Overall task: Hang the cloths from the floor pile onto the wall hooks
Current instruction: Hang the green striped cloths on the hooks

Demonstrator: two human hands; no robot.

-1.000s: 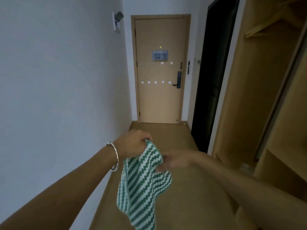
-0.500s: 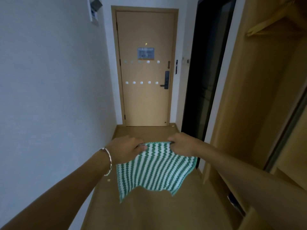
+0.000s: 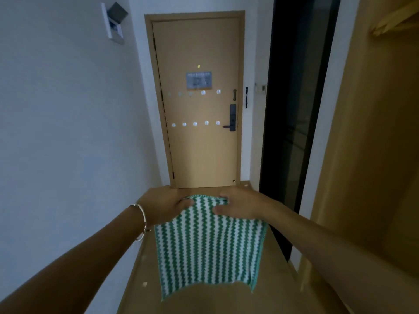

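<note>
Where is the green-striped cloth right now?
In the head view the cloth hangs low and central, its top edge gripped by the left hand and right hand, with the wooden door ahead.

I see the green-and-white zigzag-striped square cloth (image 3: 208,248) hanging spread flat in the air. The left hand (image 3: 163,206) pinches its upper left corner and the right hand (image 3: 240,206) grips further along that top edge. The bottom corners hang free.

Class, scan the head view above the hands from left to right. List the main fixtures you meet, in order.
wall panel → notice on the door → electronic door lock → dark doorway → wooden wardrobe side
</note>
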